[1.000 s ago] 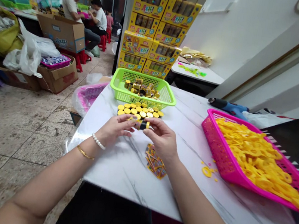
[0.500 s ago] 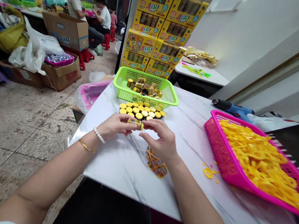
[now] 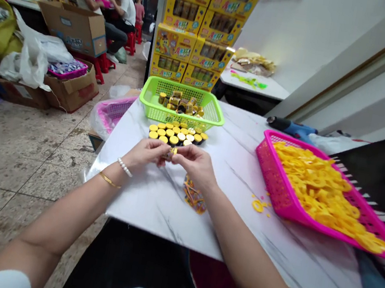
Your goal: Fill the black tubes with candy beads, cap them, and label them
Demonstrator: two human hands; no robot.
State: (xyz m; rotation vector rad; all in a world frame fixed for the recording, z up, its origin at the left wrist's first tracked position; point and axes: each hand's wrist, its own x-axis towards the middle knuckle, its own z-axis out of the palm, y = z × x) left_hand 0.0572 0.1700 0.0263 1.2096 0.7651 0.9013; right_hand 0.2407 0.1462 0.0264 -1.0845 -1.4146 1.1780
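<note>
My left hand (image 3: 146, 152) and my right hand (image 3: 194, 164) meet over the white marble table (image 3: 224, 217), both pinching one small black tube with a yellow cap (image 3: 171, 152). Just beyond my fingers stands a cluster of several upright yellow-capped tubes (image 3: 176, 134). Behind them a green basket (image 3: 215, 114) holds more small labelled tubes lying loose. A little pile of colourful stickers (image 3: 194, 198) lies on the table under my right wrist.
A pink basket (image 3: 273, 186) full of yellow plastic rings sits at the right, with loose rings (image 3: 257, 205) beside it. A blue tool (image 3: 292, 127) lies behind it. Stacked yellow boxes (image 3: 196, 28) stand beyond the table. People sit at the far left, among cardboard boxes (image 3: 74, 28).
My hands have drawn closer together around the tube, which is now mostly covered by my fingers. The camera has shifted slightly, so everything sits a little higher and more to the left.
</note>
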